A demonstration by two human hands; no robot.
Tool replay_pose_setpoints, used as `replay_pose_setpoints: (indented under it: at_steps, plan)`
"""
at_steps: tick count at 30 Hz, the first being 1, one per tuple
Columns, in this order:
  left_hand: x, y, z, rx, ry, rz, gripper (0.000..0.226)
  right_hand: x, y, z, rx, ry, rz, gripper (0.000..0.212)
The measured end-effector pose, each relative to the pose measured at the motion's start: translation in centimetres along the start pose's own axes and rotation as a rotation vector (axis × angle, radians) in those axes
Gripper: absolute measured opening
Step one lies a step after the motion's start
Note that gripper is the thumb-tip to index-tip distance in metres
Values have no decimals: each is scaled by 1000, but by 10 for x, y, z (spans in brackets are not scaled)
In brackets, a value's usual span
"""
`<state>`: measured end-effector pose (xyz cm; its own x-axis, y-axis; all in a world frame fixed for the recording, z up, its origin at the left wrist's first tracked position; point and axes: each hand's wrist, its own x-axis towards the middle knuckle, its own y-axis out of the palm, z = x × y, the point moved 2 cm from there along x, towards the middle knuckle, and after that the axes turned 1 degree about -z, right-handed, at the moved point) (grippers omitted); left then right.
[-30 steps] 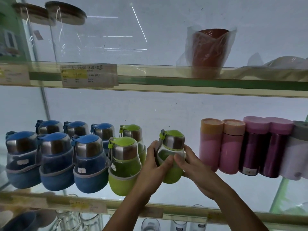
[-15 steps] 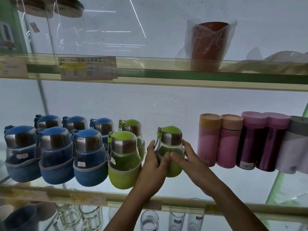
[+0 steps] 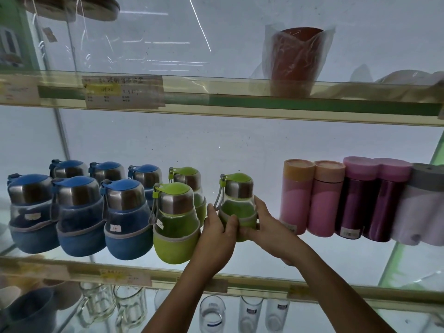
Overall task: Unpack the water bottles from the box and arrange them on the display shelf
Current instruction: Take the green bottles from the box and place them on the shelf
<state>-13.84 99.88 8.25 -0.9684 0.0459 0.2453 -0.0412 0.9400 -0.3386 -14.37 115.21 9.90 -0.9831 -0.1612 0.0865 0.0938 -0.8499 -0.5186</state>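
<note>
As half a second ago, the left hand [image 3: 216, 233] and right hand [image 3: 269, 227] still curl their fingers round the held green bottle [image 3: 236, 203], upright at mid-frame over the middle shelf [image 3: 264, 286], its base hidden. Other green bottles [image 3: 176, 227] stand just left, pink flasks [image 3: 296, 200] right, blue bottles [image 3: 125, 212] at lower left.

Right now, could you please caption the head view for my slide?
Left hand and right hand hold a green bottle on the display shelf near pink flasks.

Green bottle [image 3: 236, 205] at centre: brushed metal collar, clear glassy body, matt cloth-like sleeve. Glossy glass shelf [image 3: 240, 109] above; crinkled clear plastic wrap [image 3: 298, 56] upper right.
</note>
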Motion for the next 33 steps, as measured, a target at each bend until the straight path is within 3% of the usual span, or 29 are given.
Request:
replay_pose_setpoints:
  at_steps: [3,7,12,21,25,33]
  plan:
    - [1,0,1,15,-12,-25,62,7,1,3,-61,25,-13,87]
    - [1,2,1,57,-8,-37,66,17,3,9,-169,86,-4,85]
    - [3,3,2,87,-10,-46,44,21,3,13,-229,157,1,66]
    - [-6,8,-3,372,26,-112,73,21,9,20,-296,154,2,65]
    - [-13,9,-6,610,91,-208,66,21,13,21,-323,147,-35,62]
    - [-19,10,-13,532,207,-251,69,20,14,18,-326,123,-59,66]
